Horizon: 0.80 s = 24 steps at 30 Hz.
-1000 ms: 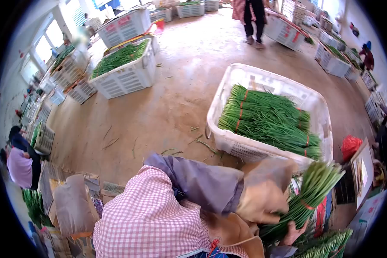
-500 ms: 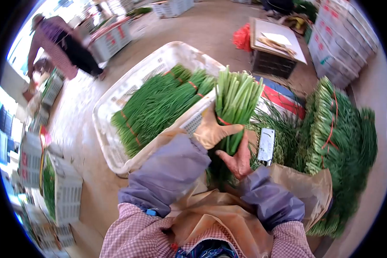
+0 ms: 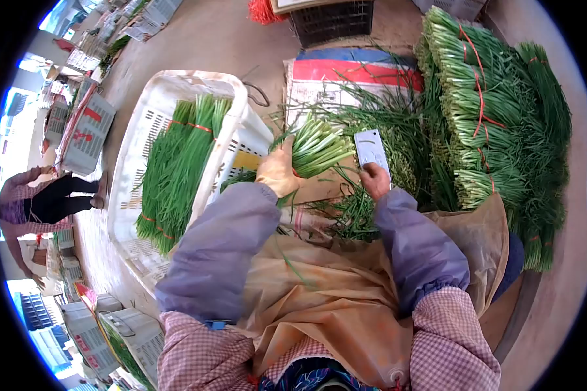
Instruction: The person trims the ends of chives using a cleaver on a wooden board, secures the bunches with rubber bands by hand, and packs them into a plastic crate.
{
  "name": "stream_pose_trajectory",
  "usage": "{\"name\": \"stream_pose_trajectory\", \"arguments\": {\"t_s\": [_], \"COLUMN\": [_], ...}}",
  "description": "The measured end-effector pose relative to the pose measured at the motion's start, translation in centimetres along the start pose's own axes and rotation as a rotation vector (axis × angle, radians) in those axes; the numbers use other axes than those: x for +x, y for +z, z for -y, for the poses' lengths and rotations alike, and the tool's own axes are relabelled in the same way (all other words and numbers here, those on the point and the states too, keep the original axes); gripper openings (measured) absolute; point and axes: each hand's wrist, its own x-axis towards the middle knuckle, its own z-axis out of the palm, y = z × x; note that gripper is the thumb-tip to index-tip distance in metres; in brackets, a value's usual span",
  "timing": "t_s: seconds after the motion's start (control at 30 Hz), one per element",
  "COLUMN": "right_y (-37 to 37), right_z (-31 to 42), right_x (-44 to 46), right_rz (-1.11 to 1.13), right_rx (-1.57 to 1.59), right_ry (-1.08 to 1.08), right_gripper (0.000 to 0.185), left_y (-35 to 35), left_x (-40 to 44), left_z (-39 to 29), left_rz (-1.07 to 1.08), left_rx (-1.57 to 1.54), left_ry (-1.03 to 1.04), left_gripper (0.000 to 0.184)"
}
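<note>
My left hand [image 3: 278, 171], in a light glove, is closed round a bunch of garlic chives [image 3: 318, 151] with a red band. Its pale cut ends point up and to the right, while the leaves trail behind the hand. My right hand [image 3: 374, 182] has its fingers round the handle end of a cleaver [image 3: 372, 151], whose flat rectangular metal blade lies over loose trimmings [image 3: 398, 146]. The bunch's ends come close to the blade's left edge. Left of my left hand stands a white plastic crate [image 3: 225, 137] with banded chive bunches [image 3: 182, 169] inside.
A big stack of banded chives [image 3: 482, 117] rises on the right. Loose leaves lie over a red, white and blue sack [image 3: 359, 70]. A dark crate [image 3: 332, 23] stands ahead. Another person [image 3: 45, 202] is at the far left, near more white crates [image 3: 88, 133].
The view has turned right. The chive bunch has tipped from upright to slanting right in my left hand. My right hand has left the bunch and taken hold of the cleaver.
</note>
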Motion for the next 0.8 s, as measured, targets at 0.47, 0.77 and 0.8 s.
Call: {"name": "stream_pose_trajectory", "arguments": {"t_s": [0.47, 0.77, 0.8], "right_y": [-4.6, -4.2, -3.9], "right_z": [-6.3, -2.1, -1.5], "right_x": [-1.5, -0.2, -0.4], "right_rz": [-0.009, 0.04, -0.051], "right_rx": [-0.52, 0.1, -0.031], "right_ry": [0.254, 0.348, 0.108], "right_gripper": [0.058, 0.022, 0.019], "left_y": [15.4, 18.2, 18.3], "left_x": [4.3, 6.3, 6.3], "left_z": [-1.2, -0.5, -0.4], "left_rz": [0.379, 0.257, 0.212], "left_rx": [0.332, 0.195, 0.228], "left_ry": [-0.373, -0.302, -0.299], "left_gripper": [0.122, 0.111, 0.111]}}
